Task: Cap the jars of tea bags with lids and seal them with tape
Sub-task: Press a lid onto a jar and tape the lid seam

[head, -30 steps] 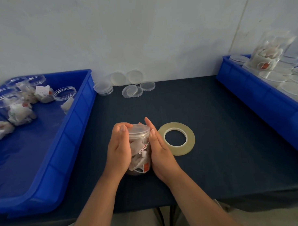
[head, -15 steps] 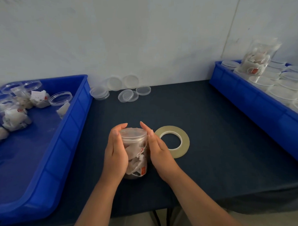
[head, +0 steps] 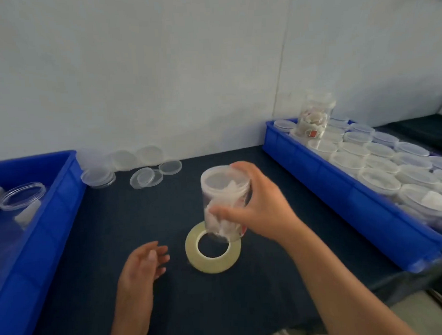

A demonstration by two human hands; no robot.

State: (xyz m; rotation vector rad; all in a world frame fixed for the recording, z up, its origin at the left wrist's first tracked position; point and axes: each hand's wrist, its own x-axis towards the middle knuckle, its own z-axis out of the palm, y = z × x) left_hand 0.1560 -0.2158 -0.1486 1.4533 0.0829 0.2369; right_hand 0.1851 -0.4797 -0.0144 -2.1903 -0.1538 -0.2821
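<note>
Right hand (head: 256, 211) grips jar (head: 223, 189) by its side, in the air over tape (head: 213, 260), left hand (head: 140, 268) loose and empty nearby; one-handed grip may slip, dropping jar on the surface (head: 141, 220).

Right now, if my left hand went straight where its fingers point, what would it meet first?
Probably the tape roll, flat on the table just right of your open left hand; nothing shows between them, though the hand's height is unclear.
</note>
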